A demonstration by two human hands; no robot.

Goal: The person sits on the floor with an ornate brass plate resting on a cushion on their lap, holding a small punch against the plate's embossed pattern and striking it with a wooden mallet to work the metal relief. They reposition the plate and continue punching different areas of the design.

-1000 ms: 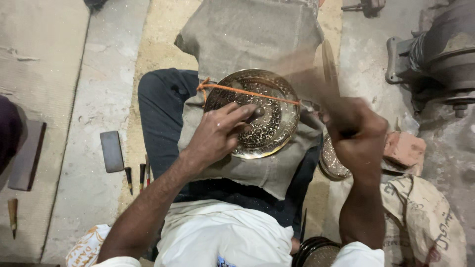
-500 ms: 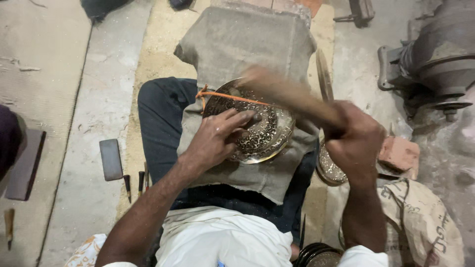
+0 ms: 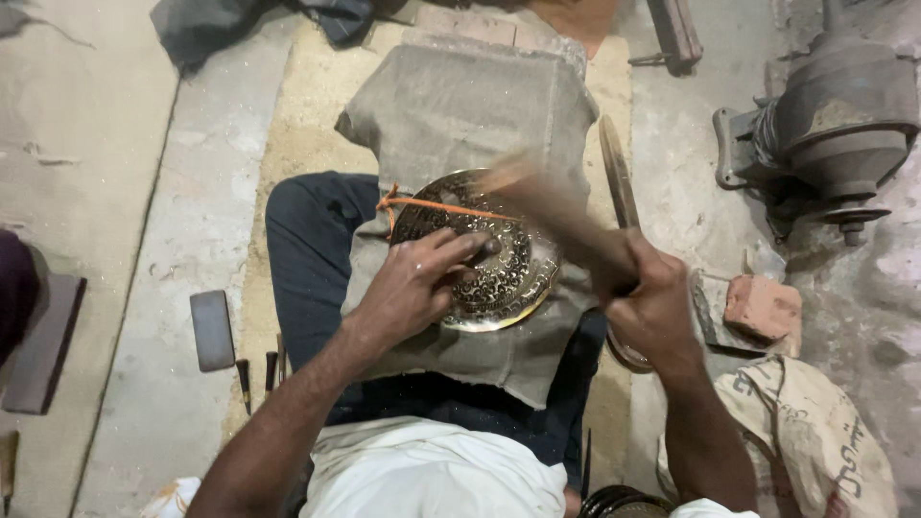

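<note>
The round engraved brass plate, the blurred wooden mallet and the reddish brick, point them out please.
Round engraved brass plate (image 3: 508, 278): head view, on its patterned face.
Blurred wooden mallet (image 3: 561, 211): head view, on its handle.
Reddish brick (image 3: 763, 307): head view, on its top face.

The wooden mallet (image 3: 552, 206) above the engraved brass plate (image 3: 499, 278) is a motion smear; its head shape cannot be told. The right hand (image 3: 652, 307) covers its handle end and most of a second metal disc (image 3: 628, 353) right of the plate. The left hand (image 3: 417, 288) hides the plate's near-left part, and whatever tool its fingers (image 3: 459, 251) pinch is too small to tell. The printed sack (image 3: 815, 441), right of the plate, is cut by the lower edge.
</note>
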